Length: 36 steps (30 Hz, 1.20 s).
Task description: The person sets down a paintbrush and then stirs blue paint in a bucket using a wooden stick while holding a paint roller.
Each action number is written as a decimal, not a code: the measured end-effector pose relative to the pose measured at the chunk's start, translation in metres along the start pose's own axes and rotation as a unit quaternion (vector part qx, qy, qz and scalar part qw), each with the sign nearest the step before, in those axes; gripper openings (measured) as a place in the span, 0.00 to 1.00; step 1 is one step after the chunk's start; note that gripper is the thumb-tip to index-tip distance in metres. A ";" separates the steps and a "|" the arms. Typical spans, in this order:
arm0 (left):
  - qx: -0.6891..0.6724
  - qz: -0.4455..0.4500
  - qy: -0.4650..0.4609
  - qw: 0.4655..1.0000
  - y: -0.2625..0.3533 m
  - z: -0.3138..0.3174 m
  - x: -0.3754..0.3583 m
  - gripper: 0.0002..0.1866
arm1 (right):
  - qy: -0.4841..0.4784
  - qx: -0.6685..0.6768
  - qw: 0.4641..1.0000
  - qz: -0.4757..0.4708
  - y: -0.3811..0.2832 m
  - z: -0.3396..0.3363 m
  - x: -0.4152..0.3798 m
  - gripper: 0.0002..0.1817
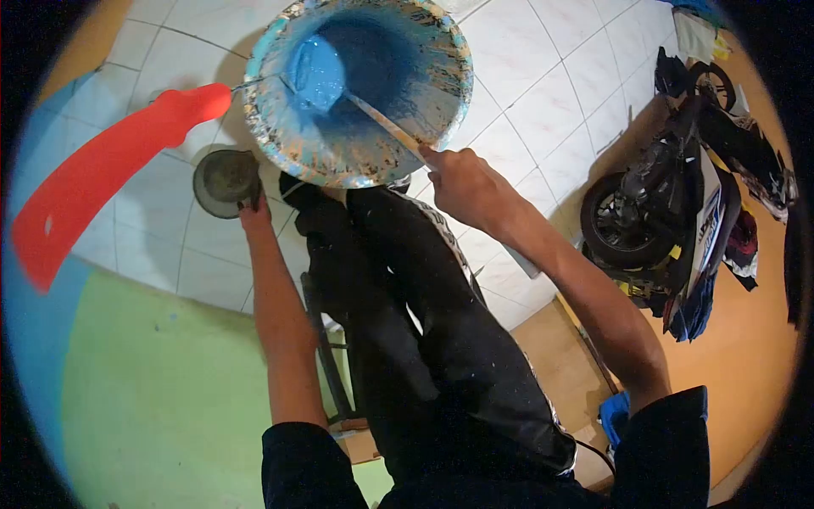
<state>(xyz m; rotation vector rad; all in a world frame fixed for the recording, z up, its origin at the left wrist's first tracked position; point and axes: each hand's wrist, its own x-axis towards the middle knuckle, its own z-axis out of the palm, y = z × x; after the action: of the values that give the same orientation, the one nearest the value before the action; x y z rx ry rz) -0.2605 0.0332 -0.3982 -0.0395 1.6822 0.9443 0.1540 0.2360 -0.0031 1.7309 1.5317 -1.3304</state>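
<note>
My right hand point(471, 187) is closed around a long thin stick point(381, 119), which slants down into a large paint-splattered bucket point(360, 180). Glossy blue paint point(318, 72) lies inside, and the stick's far end meets it. Lower left of the bucket, my left hand point(254, 210) grips the edge of a round, dark greyish container point(225, 182) over the tiles. Its fingers are partly hidden. A bright red curved object point(119, 174) extends from the left toward the bucket; a thin metal rod runs from its tip over the rim. What carries the red object is not visible.
My legs in black trousers point(407, 322) are below the bucket. To the right, a motorbike point(653, 195) stands by an orange wall point(746, 348). White tiles point(543, 76) cover the floor. Lower left is a green wall point(170, 382); a dark stool leg point(326, 356) shows beside my left arm.
</note>
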 end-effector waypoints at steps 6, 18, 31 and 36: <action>-0.395 -0.107 0.135 0.903 0.026 0.050 -0.002 0.26 | 0.067 0.003 0.998 -0.011 0.006 -0.014 0.007 0.26; 0.096 0.131 0.315 0.935 0.075 0.096 -0.070 0.28 | 0.168 0.106 0.979 -0.033 -0.028 0.056 0.041 0.30; 0.229 0.385 -0.062 0.892 0.325 0.287 -0.280 0.15 | 0.069 0.160 0.985 0.009 -0.002 0.033 0.017 0.26; 0.188 0.373 -0.045 0.908 0.317 0.287 -0.298 0.14 | 0.172 0.219 0.960 0.009 -0.008 0.020 0.035 0.27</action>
<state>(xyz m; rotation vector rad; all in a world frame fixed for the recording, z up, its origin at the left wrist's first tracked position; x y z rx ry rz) -0.0783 0.2887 0.0178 0.9532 1.7847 1.1204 0.1362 0.2375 -0.0401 2.3493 1.4650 -1.5022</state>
